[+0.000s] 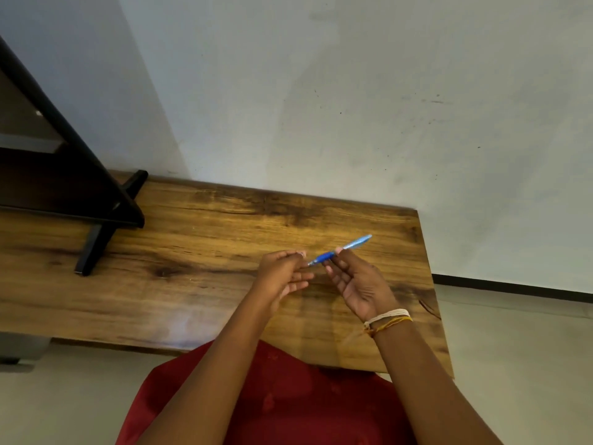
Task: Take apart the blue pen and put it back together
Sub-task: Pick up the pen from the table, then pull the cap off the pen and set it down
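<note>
1. Right hand [359, 284]: thumb and fingertips pinching blue pen [340, 250] mid-barrel; remaining fingers loosely extended.
2. Left hand [282, 274]: fingers curled, fingertips close to pen's metal tip; contact or any held part too small to tell.
3. Blue pen: held above wooden table [192, 252], tilted, tip toward left hand.
4. Thread bracelets [386, 319] on right wrist.
5. Black stand [96, 200] at table's left.

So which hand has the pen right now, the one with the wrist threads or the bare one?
The right hand, the one with threads at the wrist, pinches the blue pen at its grip. The bare left hand is only near the tip.
</note>
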### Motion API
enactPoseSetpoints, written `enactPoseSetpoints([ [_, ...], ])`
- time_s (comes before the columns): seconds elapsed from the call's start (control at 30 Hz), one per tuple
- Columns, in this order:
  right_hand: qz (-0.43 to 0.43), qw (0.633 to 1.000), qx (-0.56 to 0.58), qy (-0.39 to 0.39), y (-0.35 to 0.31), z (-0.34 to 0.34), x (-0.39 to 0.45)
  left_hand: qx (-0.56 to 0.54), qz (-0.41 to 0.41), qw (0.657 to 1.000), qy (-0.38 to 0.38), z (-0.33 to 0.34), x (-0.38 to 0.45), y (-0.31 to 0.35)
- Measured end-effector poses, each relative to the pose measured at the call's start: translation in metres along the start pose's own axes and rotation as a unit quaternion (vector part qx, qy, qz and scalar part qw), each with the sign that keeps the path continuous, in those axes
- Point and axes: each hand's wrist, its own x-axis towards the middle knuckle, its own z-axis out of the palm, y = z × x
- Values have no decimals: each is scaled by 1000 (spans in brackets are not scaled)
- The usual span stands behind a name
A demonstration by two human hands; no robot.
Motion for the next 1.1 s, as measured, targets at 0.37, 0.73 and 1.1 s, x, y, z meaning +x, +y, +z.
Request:
enactPoseSetpoints([
  [0.37, -43, 995, -88, -21, 0, -13, -13, -211, -32, 976, -52, 48, 3, -26],
  [0.73, -69, 997, 19, 11, -20, -26, -12, -317, 7, 948, -5, 53, 12, -22],
  [1.1, -79, 997, 6, 5, -19, -29, -8, -274, 21, 961, -25, 58, 12, -26],
])
